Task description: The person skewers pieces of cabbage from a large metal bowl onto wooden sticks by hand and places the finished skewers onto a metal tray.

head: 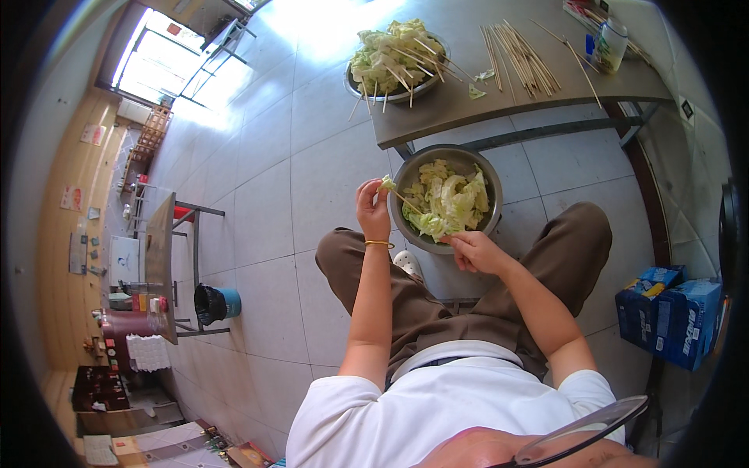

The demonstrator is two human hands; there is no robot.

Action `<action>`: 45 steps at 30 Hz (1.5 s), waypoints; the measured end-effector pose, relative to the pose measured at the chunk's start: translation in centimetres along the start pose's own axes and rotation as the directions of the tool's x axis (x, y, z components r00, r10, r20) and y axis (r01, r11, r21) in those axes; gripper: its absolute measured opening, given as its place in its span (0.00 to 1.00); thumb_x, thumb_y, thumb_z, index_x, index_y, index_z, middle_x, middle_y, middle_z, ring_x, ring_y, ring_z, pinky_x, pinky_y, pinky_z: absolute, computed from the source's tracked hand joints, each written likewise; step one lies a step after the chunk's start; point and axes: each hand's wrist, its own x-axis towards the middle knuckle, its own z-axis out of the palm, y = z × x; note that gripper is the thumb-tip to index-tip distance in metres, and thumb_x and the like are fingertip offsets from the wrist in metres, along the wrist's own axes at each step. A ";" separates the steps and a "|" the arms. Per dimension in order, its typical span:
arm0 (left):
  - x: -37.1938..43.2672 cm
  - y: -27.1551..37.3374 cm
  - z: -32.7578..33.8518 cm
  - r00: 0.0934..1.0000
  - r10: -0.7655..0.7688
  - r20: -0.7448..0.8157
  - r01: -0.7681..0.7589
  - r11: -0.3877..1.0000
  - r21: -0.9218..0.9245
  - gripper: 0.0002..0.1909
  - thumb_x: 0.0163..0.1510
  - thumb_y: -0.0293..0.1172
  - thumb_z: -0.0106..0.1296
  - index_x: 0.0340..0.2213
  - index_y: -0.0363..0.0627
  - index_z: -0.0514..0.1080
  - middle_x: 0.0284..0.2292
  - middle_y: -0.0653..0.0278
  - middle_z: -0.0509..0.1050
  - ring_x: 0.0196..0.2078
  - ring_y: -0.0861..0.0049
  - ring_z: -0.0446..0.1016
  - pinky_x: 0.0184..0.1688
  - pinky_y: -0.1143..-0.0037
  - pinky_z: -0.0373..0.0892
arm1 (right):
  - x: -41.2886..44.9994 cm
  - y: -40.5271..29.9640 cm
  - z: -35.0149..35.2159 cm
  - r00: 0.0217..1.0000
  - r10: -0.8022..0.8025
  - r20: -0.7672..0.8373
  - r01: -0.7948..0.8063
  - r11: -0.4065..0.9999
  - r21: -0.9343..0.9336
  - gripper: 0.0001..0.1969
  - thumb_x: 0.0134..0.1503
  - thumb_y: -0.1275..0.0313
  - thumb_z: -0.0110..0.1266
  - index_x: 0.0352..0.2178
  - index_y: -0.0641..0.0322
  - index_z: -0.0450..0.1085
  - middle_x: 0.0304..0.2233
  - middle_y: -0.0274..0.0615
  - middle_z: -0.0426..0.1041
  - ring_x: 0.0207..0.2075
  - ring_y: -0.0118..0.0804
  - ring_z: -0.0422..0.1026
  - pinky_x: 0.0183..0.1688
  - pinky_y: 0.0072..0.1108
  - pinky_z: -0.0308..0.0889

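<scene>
A wide metal bowl (496,202) of torn cabbage leaves (447,193) stands before me, between my knees. At its left rim my left hand (372,206) grips one end of a thin wooden skewer (406,201), where a small cabbage piece (387,183) shows at the fingertips. The skewer slants down over the bowl to a pale green cabbage leaf (432,225); its far tip is hidden there. My right hand (477,251) reaches over the near rim and pinches the edge of that leaf between thumb and forefinger.
On the low table (433,126) ahead sit a bowl of skewered cabbage (395,55), loose wooden skewers (524,58) and a jar (610,47). Blue cartons (673,316) stand at right. Leftward are a lined bin (225,304) and another table (159,269).
</scene>
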 end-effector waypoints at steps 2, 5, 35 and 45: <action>0.0 0.2 0.0 1.000 -0.006 -0.001 0.006 1.000 0.006 0.07 0.50 0.19 0.48 0.33 0.37 0.68 0.35 0.67 0.67 0.36 0.83 0.68 0.40 0.83 0.65 | 0.0 -0.1 0.0 1.000 -0.013 0.009 0.013 1.000 0.025 0.17 0.58 0.66 0.35 0.43 0.65 0.65 0.13 0.33 0.64 0.10 0.21 0.57 0.15 0.14 0.55; -0.2 0.7 0.2 0.999 0.008 0.040 -0.009 0.999 0.042 0.07 0.48 0.19 0.49 0.32 0.37 0.69 0.35 0.67 0.66 0.35 0.83 0.67 0.39 0.83 0.65 | 0.1 -0.5 0.1 1.000 -0.008 0.008 0.008 1.000 0.013 0.18 0.58 0.66 0.35 0.43 0.66 0.64 0.12 0.33 0.64 0.10 0.21 0.58 0.15 0.15 0.55; -2.7 -10.3 6.7 0.763 -0.590 0.263 0.182 0.588 0.788 0.23 0.44 0.37 0.51 0.42 0.37 0.66 0.42 0.48 0.68 0.43 0.59 0.68 0.44 0.69 0.64 | 2.9 3.6 -3.6 0.739 0.214 -0.639 0.324 0.718 0.616 0.09 0.56 0.68 0.40 0.27 0.62 0.63 0.14 0.33 0.64 0.11 0.21 0.58 0.11 0.13 0.49; -2.1 -10.8 6.5 0.521 -0.795 0.311 0.466 0.569 0.677 0.30 0.35 0.36 0.60 0.41 0.33 0.65 0.36 0.53 0.72 0.37 0.67 0.71 0.39 0.74 0.66 | 3.2 3.3 -3.7 0.730 0.226 -0.646 0.333 0.707 0.623 0.08 0.56 0.69 0.41 0.26 0.62 0.63 0.14 0.33 0.64 0.11 0.22 0.59 0.12 0.14 0.50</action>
